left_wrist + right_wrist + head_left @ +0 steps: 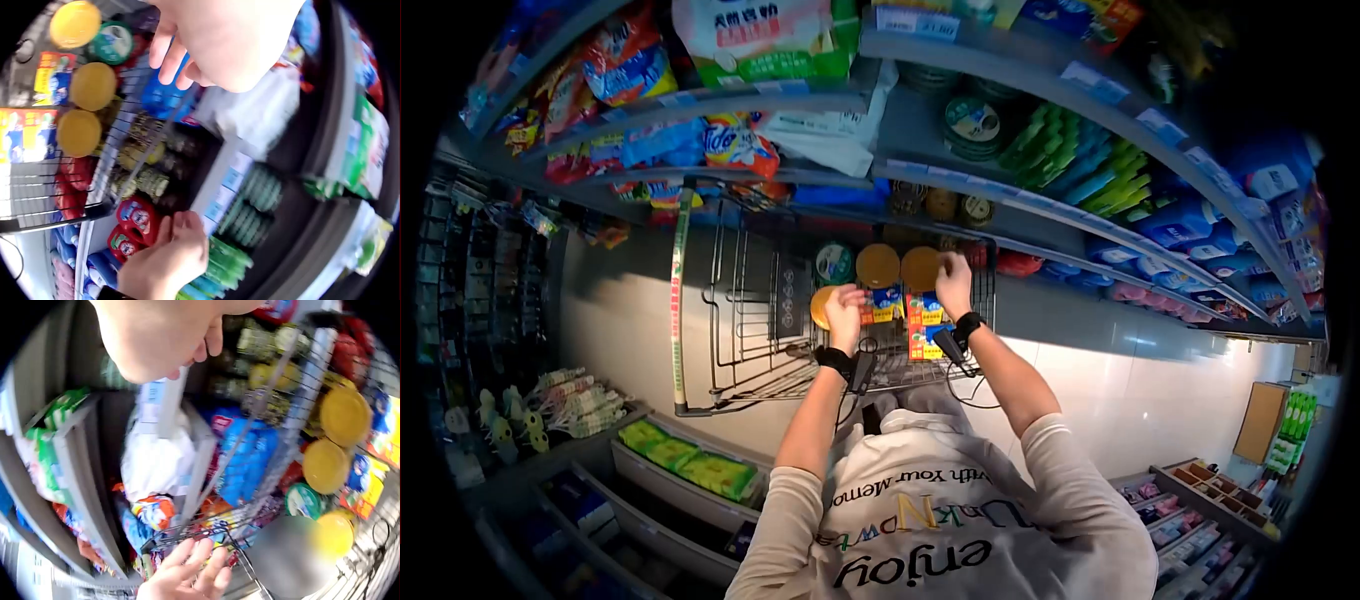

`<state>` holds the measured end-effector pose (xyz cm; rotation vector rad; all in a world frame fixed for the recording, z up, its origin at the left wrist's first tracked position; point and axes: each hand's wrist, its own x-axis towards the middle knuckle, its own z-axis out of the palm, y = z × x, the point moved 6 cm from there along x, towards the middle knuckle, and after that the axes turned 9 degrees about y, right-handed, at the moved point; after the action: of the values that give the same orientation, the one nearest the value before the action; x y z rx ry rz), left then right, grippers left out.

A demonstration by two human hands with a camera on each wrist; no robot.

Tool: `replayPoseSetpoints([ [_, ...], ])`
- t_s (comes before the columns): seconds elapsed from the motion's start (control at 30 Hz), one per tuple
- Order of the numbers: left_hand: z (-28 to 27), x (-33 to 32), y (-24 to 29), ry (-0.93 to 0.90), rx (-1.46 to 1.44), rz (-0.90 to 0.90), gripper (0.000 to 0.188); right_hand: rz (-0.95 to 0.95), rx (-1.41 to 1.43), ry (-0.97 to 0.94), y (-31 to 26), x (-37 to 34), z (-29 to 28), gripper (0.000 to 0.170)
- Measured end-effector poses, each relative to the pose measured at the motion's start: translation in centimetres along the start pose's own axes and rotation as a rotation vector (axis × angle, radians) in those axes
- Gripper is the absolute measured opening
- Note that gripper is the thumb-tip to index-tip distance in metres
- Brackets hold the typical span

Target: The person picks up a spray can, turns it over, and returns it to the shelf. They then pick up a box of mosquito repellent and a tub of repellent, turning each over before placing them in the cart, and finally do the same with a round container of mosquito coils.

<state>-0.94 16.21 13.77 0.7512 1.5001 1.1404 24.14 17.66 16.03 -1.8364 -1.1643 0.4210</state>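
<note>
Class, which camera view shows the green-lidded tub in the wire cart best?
The left wrist view: the green-lidded tub appears largest there, and pale markings show on its top. The head view also shows the round top, but much smaller; the right wrist view shows it somewhat smaller.

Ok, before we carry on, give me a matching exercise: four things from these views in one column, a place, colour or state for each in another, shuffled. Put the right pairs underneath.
Things:
1. Left hand
2. Green-lidded tub
3. Handled jugs
4. Wristbands

Place, colour or state:
A. red, outside the cart
B. black, one on each wrist
C. in the cart, beside a yellow-lidded tub
D. holding nothing

Right pairs: 1-D, 2-C, 3-A, 4-B
</note>
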Motion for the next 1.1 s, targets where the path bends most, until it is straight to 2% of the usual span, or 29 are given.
replayPoseSetpoints([
  [0.03, -0.5, -0.4, -3.7, 0.012, -0.015, -0.147, 0.024, 0.114, 0.104, -0.046, 2.6, -2.1, 0.6, 0.019],
  [0.07, -0.9, -1.2, -6.6, 0.022, -0.031, -0.296, 0.025, 0.276, 0.049, -0.102, 5.4, -4.3, 1.3, 0.019],
  [0.1, -0.8, -2.1, -8.3, 0.002, -0.031, -0.416, 0.027, 0.29, -0.096, -0.146, 9.5, -6.8, 2.4, 0.021],
  [0.13, -0.7, -2.7, -10.3, 0.017, -0.096, -0.558, 0.028, 0.454, -0.166, -0.269, 13.6, -9.2, 3.4, 0.023],
  [0.2, -0.9, -3.6, -13.2, 0.026, -0.104, -0.687, 0.029, 0.66, 0.027, -0.311, 18.9, -13.1, 4.3, 0.02],
  [0.23, -1.1, -3.9, -14.8, 0.043, -0.141, -0.723, 0.03, 0.76, 0.016, -0.377, 21.0, -14.4, 4.4, 0.018],
  [0.27, -1.3, -4.3, -16.3, 0.058, -0.147, -0.749, 0.03, 0.813, 0.132, -0.301, 22.5, -15.5, 4.5, 0.017],
  [0.33, -1.3, -4.2, -18.6, 0.099, -0.118, -0.781, 0.031, 0.765, -0.057, -0.314, 24.0, -15.6, 4.0, 0.021],
  [0.37, -1.2, -4.2, -19.8, 0.113, -0.106, -0.815, 0.029, 0.807, -0.046, -0.344, 24.8, -15.8, 3.7, 0.02],
  [0.47, -0.4, -3.9, -23.4, 0.142, -0.048, -0.784, 0.025, 0.762, -0.19, -0.356, 27.9, -15.5, 4.2, 0.02],
  [0.5, 0.1, -3.6, -24.5, 0.123, -0.057, -0.772, 0.025, 0.637, -0.241, -0.349, 28.0, -14.8, 4.5, 0.021],
  [0.53, 0.6, -3.3, -25.8, 0.135, -0.029, -0.777, 0.024, 0.632, -0.302, -0.419, 28.8, -14.4, 5.1, 0.028],
  [0.6, 1.7, -2.8, -28.0, 0.129, -0.002, -0.816, 0.026, 0.64, -0.275, -0.346, 30.2, -13.7, 6.3, 0.039],
  [0.63, 2.2, -2.6, -29.4, 0.131, -0.002, -0.805, 0.024, 0.693, -0.229, -0.364, 31.3, -13.4, 7.0, 0.053],
  [0.67, 2.6, -1.8, -30.9, 0.126, -0.009, -0.814, 0.024, 0.665, -0.125, -0.28, 32.0, -12.8, 8.0, 0.062],
  [0.73, 3.9, -1.2, -34.8, 0.059, 0.067, -0.672, 0.024, 0.708, -0.188, -0.299, 28.8, -10.2, 8.5, 0.069],
  [0.77, 4.7, -0.7, -35.9, 0.079, 0.041, -0.652, 0.021, 0.767, -0.212, -0.29, 28.8, -10.3, 8.4, 0.06],
  [0.8, 5.8, 0.4, -35.5, -0.072, 0.185, -0.477, 0.023, 0.808, -0.222, -0.279, 29.6, -9.6, 9.0, 0.052],
  [0.83, 6.7, 1.1, -33.9, -0.07, 0.23, -0.491, 0.026, 0.787, -0.289, -0.308, 32.2, -10.1, 9.7, 0.045],
  [0.87, 7.4, 1.3, -32.7, -0.066, 0.279, -0.512, 0.03, 0.741, -0.206, -0.29, 35.4, -11.2, 10.2, 0.041],
  [0.93, 7.9, 1.3, -38.0, -0.071, 0.306, -0.553, 0.028, 0.852, -0.153, -0.365, 36.8, -12.2, 10.8, 0.04],
  [1.0, 7.8, 0.9, -41.2, -0.064, 0.345, -0.587, 0.027, 0.897, -0.138, -0.389, 36.2, -12.2, 10.6, 0.044],
  [1.07, 7.5, 1.2, -42.0, -0.098, 0.368, -0.441, 0.025, 0.826, -0.189, -0.272, 36.7, -12.2, 10.2, 0.047],
  [1.1, 7.2, 1.2, -43.3, -0.063, 0.303, -0.43, 0.023, 0.89, -0.077, -0.346, 37.9, -12.7, 10.5, 0.064],
])
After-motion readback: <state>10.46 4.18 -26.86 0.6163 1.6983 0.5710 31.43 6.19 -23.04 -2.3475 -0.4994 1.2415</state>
